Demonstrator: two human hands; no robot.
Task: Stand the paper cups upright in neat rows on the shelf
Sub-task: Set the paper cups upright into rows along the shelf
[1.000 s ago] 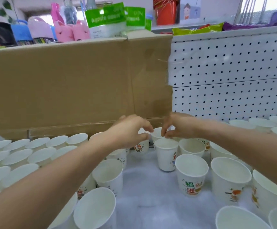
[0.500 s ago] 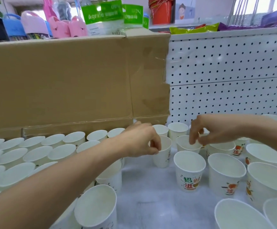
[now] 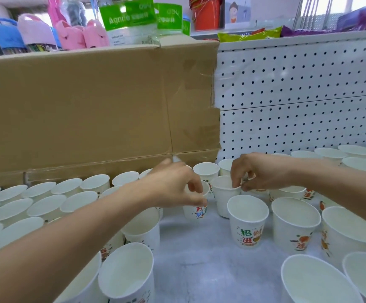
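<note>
At the far left, upright paper cups (image 3: 46, 206) stand in tight rows on the shelf (image 3: 199, 265), in front of the cardboard box (image 3: 90, 106). Just right of those rows, our left hand (image 3: 177, 185) curls over a printed cup (image 3: 196, 211), thumb and fingers pinching its rim. The cup is upright, but we cannot tell whether its base touches the shelf. Close beside it, our right hand (image 3: 263, 173) pinches the rim of a plain-sided cup (image 3: 222, 200), fingertips inside the mouth. Further right, loose cups (image 3: 295, 224) stand unevenly spaced below the pegboard (image 3: 298, 95).

We judge these cups to be very light and thin-walled, so they tip at a nudge and dent under a squeeze. The rolled rim looks like the stiffest part, so a gentle pinch there suits them better than a grip around the wall.

They are white and tapered, with their open mouths facing up. Red, green and orange print shows on the sides that face us.
</note>
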